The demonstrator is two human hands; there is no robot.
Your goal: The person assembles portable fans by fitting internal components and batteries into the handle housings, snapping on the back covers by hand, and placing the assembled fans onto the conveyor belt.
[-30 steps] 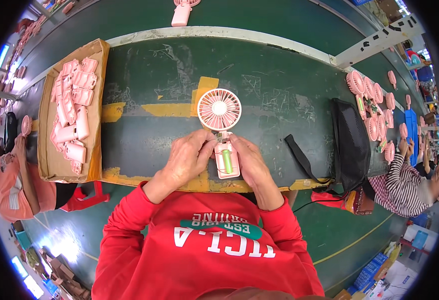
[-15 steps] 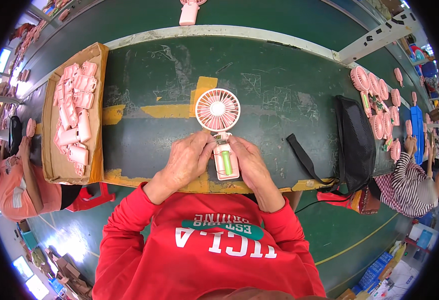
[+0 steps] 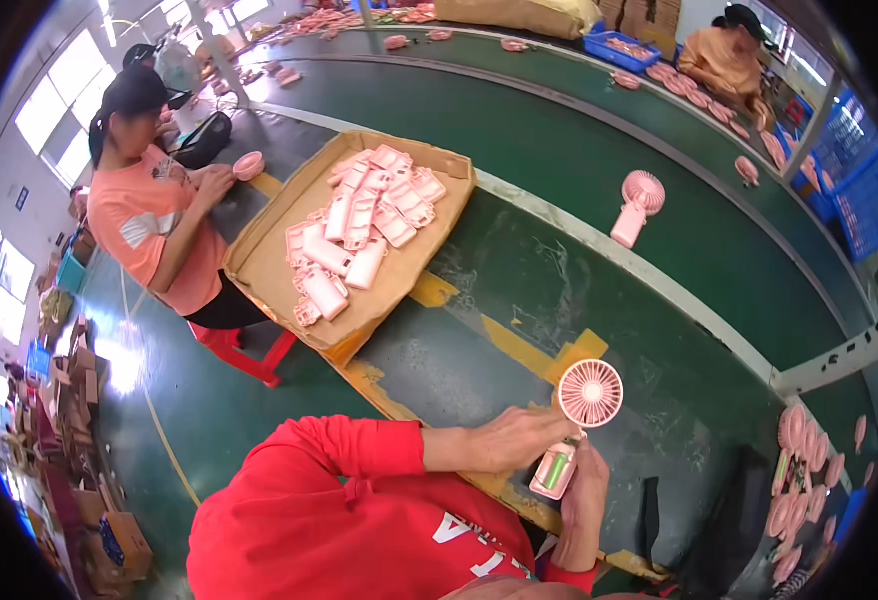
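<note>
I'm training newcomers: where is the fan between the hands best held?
Likely by the long sides of its handle, coming from the right, where the right hand is: the handle's open upper face exposes a green cylinder that fingers might disturb.

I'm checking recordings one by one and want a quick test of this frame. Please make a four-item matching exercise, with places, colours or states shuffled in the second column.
1. Pink fan
2. Cardboard tray
3. Small cylinder
4. Stool

A. Red, below the co-worker
B. Green, in the fan's opened handle
C. Between the left hand and right hand
D. Holding a pile of pink casings

Pairs: 1-C, 2-D, 3-B, 4-A
</note>
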